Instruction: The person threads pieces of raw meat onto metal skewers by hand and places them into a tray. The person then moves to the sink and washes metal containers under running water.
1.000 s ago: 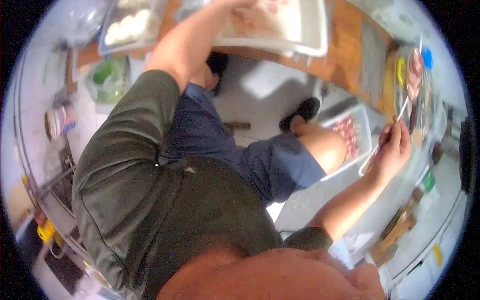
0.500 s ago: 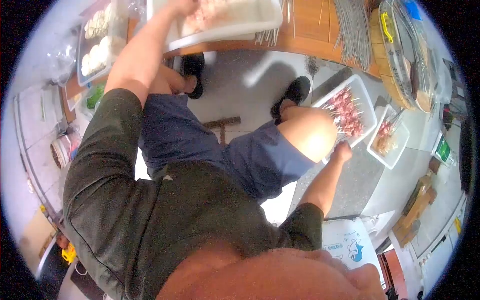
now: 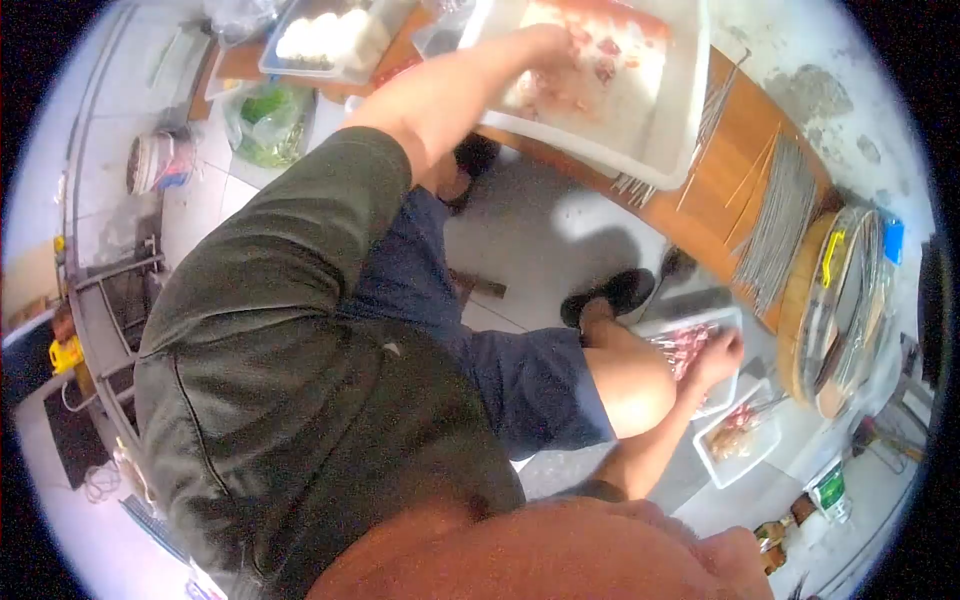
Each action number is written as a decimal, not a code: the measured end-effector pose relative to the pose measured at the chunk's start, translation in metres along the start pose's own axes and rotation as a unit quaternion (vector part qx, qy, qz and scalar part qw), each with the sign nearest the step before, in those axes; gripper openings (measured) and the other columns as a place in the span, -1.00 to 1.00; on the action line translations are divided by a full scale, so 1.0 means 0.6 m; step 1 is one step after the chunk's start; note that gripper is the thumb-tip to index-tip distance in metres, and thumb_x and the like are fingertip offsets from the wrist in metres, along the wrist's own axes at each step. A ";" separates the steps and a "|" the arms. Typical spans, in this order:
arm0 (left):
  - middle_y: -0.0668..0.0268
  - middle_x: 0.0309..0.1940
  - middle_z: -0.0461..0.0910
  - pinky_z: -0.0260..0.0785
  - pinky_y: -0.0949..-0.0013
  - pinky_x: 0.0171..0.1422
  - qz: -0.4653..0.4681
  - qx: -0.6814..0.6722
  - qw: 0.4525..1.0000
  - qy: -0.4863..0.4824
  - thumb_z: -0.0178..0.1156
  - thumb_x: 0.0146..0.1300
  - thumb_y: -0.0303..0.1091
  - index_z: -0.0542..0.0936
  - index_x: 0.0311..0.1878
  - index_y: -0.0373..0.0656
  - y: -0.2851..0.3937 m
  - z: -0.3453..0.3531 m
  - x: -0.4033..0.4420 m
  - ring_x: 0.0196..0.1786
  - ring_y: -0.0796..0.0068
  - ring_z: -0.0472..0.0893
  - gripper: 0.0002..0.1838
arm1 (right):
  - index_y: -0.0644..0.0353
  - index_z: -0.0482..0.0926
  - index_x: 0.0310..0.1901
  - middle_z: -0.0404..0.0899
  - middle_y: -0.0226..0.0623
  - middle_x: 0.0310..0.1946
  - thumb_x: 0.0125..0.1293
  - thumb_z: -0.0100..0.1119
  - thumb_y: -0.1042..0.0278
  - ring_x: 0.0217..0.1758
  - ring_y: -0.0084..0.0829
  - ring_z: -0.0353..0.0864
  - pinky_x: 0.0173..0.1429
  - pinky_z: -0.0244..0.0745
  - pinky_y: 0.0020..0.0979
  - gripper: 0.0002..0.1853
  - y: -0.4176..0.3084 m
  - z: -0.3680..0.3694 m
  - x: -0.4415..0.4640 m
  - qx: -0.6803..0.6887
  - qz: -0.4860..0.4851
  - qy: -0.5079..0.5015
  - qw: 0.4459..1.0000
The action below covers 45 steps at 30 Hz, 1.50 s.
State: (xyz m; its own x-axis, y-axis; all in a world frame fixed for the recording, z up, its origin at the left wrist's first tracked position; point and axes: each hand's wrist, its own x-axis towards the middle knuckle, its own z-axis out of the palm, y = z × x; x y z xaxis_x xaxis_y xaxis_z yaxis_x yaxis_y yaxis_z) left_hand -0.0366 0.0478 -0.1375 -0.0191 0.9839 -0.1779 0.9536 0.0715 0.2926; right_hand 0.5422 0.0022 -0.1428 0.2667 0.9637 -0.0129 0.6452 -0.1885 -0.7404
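Observation:
My left hand [image 3: 550, 48] reaches into a large white tub [image 3: 640, 165] on the wooden table. Small raw meat pieces [image 3: 605, 68] lie in it beside the hand; its fingers are blurred and I cannot make out their grip. Beyond my right knee, my right hand [image 3: 718, 357] is curled above a white tray [image 3: 728, 322] on the floor side. Raw meat skewers [image 3: 682, 346] fill that tray, partly hidden by the hand and forearm. Whatever the right fingers hold, if anything, does not show.
Bare metal skewers [image 3: 778, 225] lie bundled on the wooden table [image 3: 715, 205]. A round wooden board [image 3: 800, 310] stands at its right end. A smaller white tray [image 3: 765, 440] holds more meat. At left are a box of white items [image 3: 335, 40] and bagged greens [image 3: 268, 125].
The view has swung, so the table shows lower and farther right. My right hand has gone from the skewer tray's near edge to above the tray. My left hand stays in the tub.

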 end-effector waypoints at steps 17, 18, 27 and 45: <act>0.13 -0.09 0.67 0.48 0.19 -0.03 -0.128 -0.155 0.980 0.003 0.31 0.11 -0.26 0.66 0.04 -0.05 -0.001 -0.004 0.036 -0.06 0.22 0.66 -0.62 | 0.37 0.65 -0.06 0.65 0.18 -0.18 0.14 0.31 -0.04 -0.06 0.01 0.69 -0.02 0.54 -0.14 -0.44 -0.254 0.350 0.180 -0.238 -0.219 -0.317 0.892; 0.13 -0.09 0.67 0.48 0.18 -0.02 -0.126 -0.131 0.983 0.006 0.29 0.12 -0.28 0.64 0.06 -0.05 0.009 -0.002 0.035 -0.04 0.22 0.66 -0.61 | 0.37 0.64 -0.05 0.65 0.18 -0.17 0.13 0.32 -0.03 -0.05 -0.02 0.69 -0.02 0.54 -0.16 -0.43 -0.237 0.363 0.191 -0.210 -0.227 -0.324 0.894; 0.17 -0.06 0.63 0.49 0.06 -0.30 -0.172 -0.296 0.935 -0.090 0.16 0.08 -0.34 0.58 0.14 -0.05 0.044 -0.094 -0.030 -0.24 0.26 0.61 -0.52 | 0.44 0.59 -0.08 0.69 -0.02 -0.18 0.22 0.23 0.13 -0.09 -0.23 0.65 0.02 0.49 -0.27 -0.55 -0.233 0.345 0.186 -0.069 -0.167 -0.357 0.917; 0.16 -0.07 0.66 0.49 0.20 0.02 -0.061 -0.141 0.984 -0.091 0.24 0.25 -0.26 0.65 0.01 -0.15 0.072 -0.108 0.057 -0.04 0.22 0.64 -0.70 | 0.28 0.42 0.22 0.28 -0.48 -0.57 0.43 -0.01 0.38 -0.61 -0.63 0.21 -0.51 0.13 -0.54 -0.63 -0.402 0.073 0.027 0.402 0.037 -0.281 0.871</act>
State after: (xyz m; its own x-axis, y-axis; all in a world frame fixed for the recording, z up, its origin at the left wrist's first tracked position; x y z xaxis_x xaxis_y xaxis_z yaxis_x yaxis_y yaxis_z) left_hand -0.0156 0.0953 -0.0704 -0.0495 0.9210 -0.3863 0.8260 0.2552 0.5026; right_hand 0.3597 0.0717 0.0063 -0.2522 0.9373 -0.2406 -0.1287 -0.2789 -0.9516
